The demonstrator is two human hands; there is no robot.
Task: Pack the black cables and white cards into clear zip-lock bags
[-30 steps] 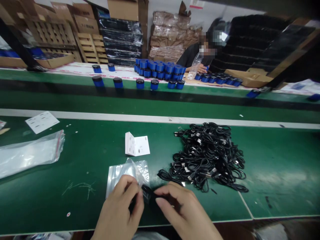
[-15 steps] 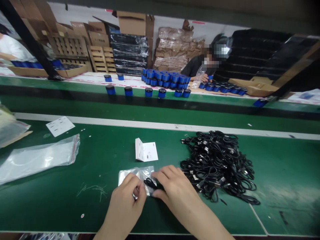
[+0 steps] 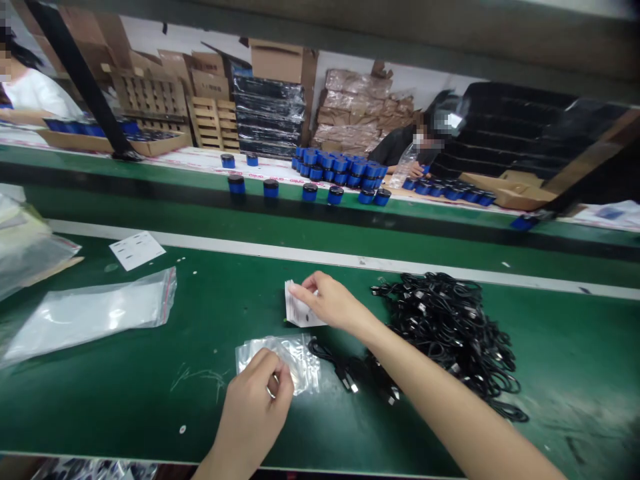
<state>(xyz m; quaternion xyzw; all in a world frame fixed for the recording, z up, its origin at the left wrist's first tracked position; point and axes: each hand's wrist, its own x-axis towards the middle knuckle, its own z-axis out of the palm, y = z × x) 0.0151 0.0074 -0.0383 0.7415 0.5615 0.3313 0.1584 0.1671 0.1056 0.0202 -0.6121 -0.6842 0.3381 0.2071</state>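
Closest to me on the feed, at bottom centre, the left hand [image 3: 253, 407] is closed, its fingers curled and pinching the edge of a clear zip bag [image 3: 295, 363] that lies flat on the green workbench [image 3: 115, 420]; a small metal ring [image 3: 271, 390] shows on one finger. The right arm crosses from the lower right, and the right hand [image 3: 325, 301] reaches ahead of the bag, with thumb and forefinger pinched on a small stack of white cards [image 3: 300, 308]. Under that forearm, between the bag and the heap, lies a loose black cable [image 3: 340, 367] with its plug ends showing, and just to the right sits a tangled pile of black cables [image 3: 445, 327]. Left of the hands I can see a longer zip bag with a red seal [image 3: 90, 320], and beyond it, at the upper left of the bench, a single printed white card [image 3: 137, 251]. Past the bench, a green conveyor belt [image 3: 320, 213] carries blue canisters with black lids [image 3: 340, 175]. At the upper right, a co-worker [image 3: 400, 147] sits behind a plastic bottle [image 3: 406, 167], and another person [image 3: 35, 93] stands at the far upper left, before wooden pallets [image 3: 213, 123] and cardboard boxes [image 3: 275, 60].
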